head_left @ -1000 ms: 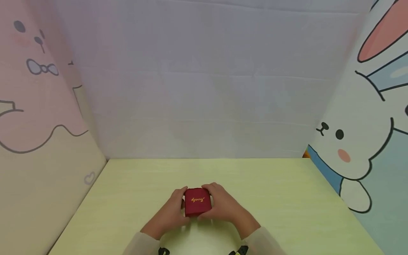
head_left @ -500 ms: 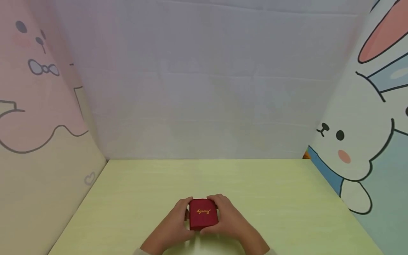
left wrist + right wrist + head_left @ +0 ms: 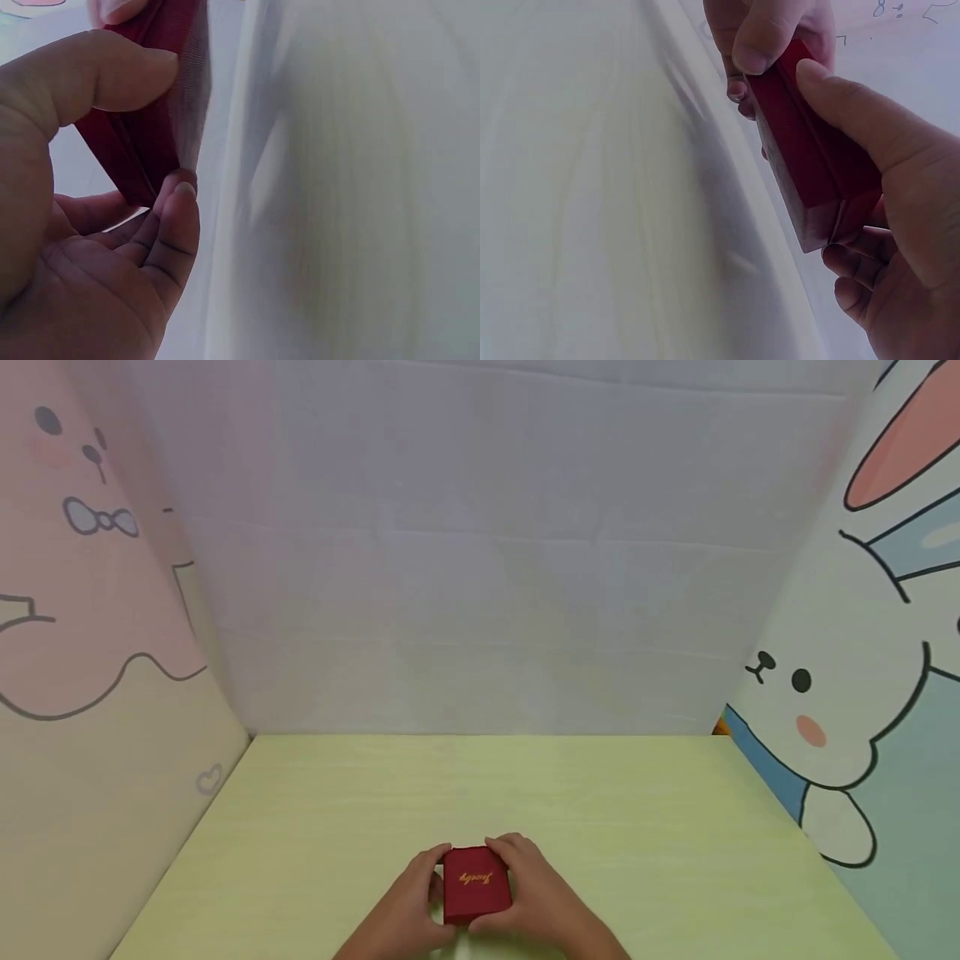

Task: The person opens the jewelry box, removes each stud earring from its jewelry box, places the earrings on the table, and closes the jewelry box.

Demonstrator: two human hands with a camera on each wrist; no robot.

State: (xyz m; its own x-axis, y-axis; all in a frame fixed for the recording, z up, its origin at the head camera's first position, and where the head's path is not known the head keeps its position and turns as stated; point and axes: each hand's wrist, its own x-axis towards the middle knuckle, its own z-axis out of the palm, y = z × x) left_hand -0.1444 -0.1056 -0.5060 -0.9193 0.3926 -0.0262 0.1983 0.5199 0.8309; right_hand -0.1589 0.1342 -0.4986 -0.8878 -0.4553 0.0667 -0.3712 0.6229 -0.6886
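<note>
A small dark red jewelry box (image 3: pixel 477 893) with gold "Jewelry" lettering, upside down in the head view, is gripped between both hands above the table. My left hand (image 3: pixel 414 902) holds its left side, thumb at the near edge and fingers at the far corner. On the other side my right hand (image 3: pixel 538 893) grips it the same way. The right wrist view shows the box (image 3: pixel 810 142) closed, a seam running along its side, with the right thumb on the lid half. In the left wrist view, the left thumb and fingertips pinch the box (image 3: pixel 142 135) from its edges.
A pale yellow-green table (image 3: pixel 337 810) spreads around the hands. Behind it hangs a white cloth (image 3: pixel 480 568). Side panels carry cartoon drawings, a pink figure (image 3: pixel 97 568) at left and a white rabbit (image 3: pixel 840 693) at right.
Both hands have drawn the box nearer to the person and slightly right, so the sleeves have left the head view. The grip and the closed box look the same.
</note>
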